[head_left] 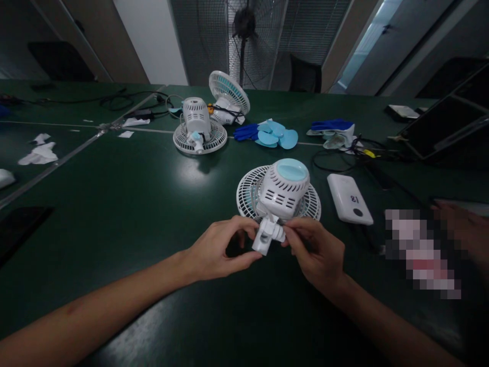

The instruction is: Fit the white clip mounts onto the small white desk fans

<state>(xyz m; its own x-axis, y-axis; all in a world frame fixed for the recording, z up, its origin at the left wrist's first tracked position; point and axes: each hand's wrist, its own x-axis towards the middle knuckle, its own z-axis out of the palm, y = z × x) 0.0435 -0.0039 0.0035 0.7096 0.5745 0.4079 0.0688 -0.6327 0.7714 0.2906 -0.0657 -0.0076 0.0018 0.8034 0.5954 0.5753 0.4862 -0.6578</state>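
A small white fan (284, 196) lies grille-down on the dark green table, its motor housing topped by a light blue cap. From the housing a white joint piece (263, 237) sticks out toward me. My left hand (225, 247) holds this joint piece from the left, with thumb and index finger against its side and end. On the other side, my right hand (315, 250) pinches the small white knob (278, 233) of the joint between thumb and fingers. The fingertips behind the joint are partly hidden.
Two more fans, one grille-down (196, 125) and one tilted (229, 97), stand farther back. Near them lie light blue fan blades (277, 135) and blue-white gloves (336, 133). A white power bank (349, 199) sits right. Another person's hand (464, 232) shows at the right edge.
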